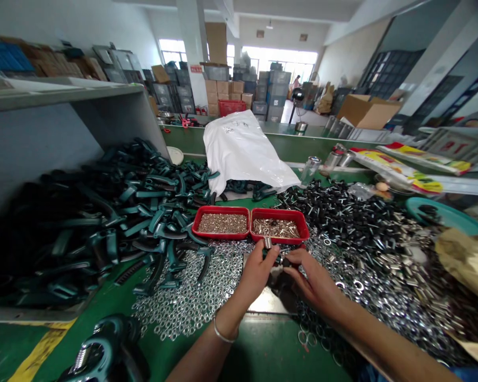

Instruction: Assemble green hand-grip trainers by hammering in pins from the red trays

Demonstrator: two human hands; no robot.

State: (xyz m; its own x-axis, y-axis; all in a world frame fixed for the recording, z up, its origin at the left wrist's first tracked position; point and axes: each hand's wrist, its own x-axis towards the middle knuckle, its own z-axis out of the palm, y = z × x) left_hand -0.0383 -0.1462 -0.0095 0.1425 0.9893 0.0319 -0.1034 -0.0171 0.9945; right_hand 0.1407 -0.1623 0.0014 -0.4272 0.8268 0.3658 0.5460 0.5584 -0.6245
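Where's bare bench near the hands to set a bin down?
Bare green workbench shows between the forearms, bordered by steel washers on both sides. A smaller strip lies left of the washers, by the yellow tape. Crowded: around the red trays, dark-green handles and black parts.

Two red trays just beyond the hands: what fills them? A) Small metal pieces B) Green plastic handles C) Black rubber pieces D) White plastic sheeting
A. Both of the two red trays hold a heap of small, metallic-looking pieces.
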